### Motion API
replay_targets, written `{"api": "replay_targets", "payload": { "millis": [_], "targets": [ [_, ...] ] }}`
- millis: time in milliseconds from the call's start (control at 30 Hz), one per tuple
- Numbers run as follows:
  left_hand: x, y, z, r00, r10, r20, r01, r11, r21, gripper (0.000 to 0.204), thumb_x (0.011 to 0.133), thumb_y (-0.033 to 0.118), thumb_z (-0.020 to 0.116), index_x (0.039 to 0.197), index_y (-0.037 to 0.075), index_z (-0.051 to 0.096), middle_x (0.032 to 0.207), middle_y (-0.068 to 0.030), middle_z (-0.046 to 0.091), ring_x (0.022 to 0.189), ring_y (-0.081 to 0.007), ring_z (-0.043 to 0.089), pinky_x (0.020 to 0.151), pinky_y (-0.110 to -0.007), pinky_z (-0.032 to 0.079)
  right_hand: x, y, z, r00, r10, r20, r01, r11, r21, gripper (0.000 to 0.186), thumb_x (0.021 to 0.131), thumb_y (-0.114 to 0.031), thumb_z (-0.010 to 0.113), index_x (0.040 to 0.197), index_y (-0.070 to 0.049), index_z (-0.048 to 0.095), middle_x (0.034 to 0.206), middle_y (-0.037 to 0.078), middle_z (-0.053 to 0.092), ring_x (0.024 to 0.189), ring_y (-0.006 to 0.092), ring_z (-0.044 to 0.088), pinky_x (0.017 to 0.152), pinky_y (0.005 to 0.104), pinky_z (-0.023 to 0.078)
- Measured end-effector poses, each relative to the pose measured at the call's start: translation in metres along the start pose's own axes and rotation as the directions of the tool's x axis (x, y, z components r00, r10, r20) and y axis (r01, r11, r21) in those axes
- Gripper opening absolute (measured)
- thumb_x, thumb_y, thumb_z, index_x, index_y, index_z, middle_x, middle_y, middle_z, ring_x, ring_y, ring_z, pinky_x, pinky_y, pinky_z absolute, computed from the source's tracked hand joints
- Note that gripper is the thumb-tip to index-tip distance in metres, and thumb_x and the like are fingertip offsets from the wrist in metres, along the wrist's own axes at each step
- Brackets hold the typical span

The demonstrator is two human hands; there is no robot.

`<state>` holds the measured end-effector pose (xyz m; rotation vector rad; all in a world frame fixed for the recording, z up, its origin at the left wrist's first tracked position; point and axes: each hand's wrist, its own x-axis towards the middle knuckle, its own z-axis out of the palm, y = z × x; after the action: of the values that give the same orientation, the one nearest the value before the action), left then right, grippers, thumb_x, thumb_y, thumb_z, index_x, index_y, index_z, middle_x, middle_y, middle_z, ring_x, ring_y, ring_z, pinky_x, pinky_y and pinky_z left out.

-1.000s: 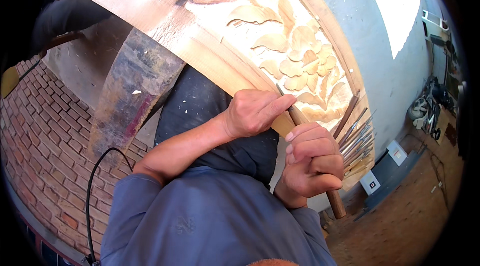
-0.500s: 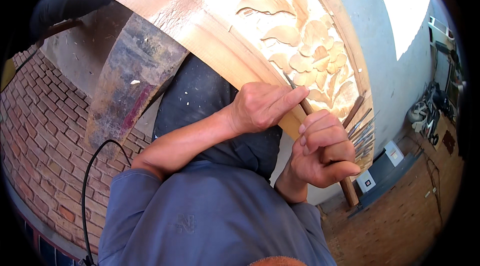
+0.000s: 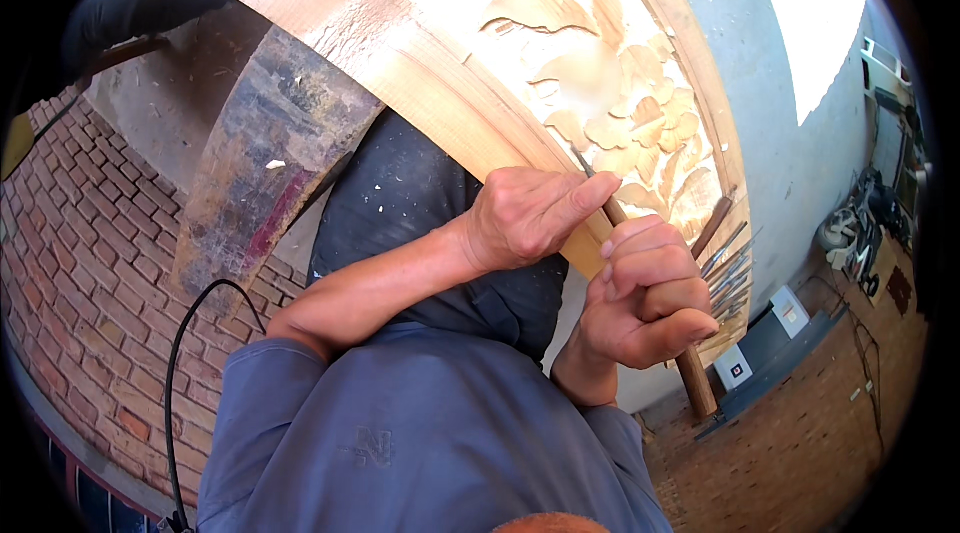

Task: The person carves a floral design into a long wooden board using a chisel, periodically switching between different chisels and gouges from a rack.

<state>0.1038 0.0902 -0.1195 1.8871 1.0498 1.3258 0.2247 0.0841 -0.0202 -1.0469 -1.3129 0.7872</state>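
Note:
Both of my hands grip a carving chisel (image 3: 696, 385) with a brown wooden handle. My left hand (image 3: 535, 216) is closed near the blade end, its thumb along the shaft. My right hand (image 3: 652, 291) wraps the handle farther back, and the handle's butt sticks out below it. The chisel's thin metal tip touches or nearly touches the carved wooden panel (image 3: 510, 123), beside raised petals. Flowers and leaves stand in relief on the panel's lowered ground, inside a plain border. A pale blur hangs over one leaf; I cannot tell what it is.
Several chisels (image 3: 735, 268) lie at the panel's right end, beside another wooden handle (image 3: 712, 226). A stained board (image 3: 265, 148) slants under the panel at left. A black cable (image 3: 172, 383) curves over the brick floor (image 3: 90, 273). Another person's dark-clothed limb (image 3: 150, 3) shows at upper left.
The whole view has shifted slightly. Both hands keep their hold on the chisel, with almost no movement against the panel. The pale blur over the leaf is new.

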Motion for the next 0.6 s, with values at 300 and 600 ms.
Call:
{"api": "replay_targets", "payload": {
  "millis": [300,600],
  "targets": [
    [0.019,0.009,0.004,0.990,-0.127,-0.066,0.127,0.992,-0.016,0.051,0.085,-0.010,0.077,0.135,-0.006,0.074,0.075,-0.0079,0.069,0.060,-0.0209,0.071,0.053,-0.034,0.054,0.052,-0.003,0.010,0.957,0.288,-0.029,-0.285,0.955,0.083,0.062,0.126,-0.046,0.032,0.073,-0.015,0.033,0.057,0.005,0.041,0.052,0.0158,0.034,0.057,0.0374,0.042],
    [0.002,-0.001,-0.001,0.995,0.050,-0.082,-0.059,0.993,-0.103,0.043,0.086,-0.005,0.080,0.129,-0.001,0.075,0.075,-0.0055,0.068,0.058,-0.0199,0.067,0.051,-0.035,0.053,0.014,-0.022,-0.011,0.986,0.062,0.157,-0.089,0.981,0.172,0.073,0.116,-0.057,0.060,0.067,-0.006,0.044,0.064,0.008,0.063,0.054,0.0227,0.059,0.057,0.0402,0.056]
  ]
}}
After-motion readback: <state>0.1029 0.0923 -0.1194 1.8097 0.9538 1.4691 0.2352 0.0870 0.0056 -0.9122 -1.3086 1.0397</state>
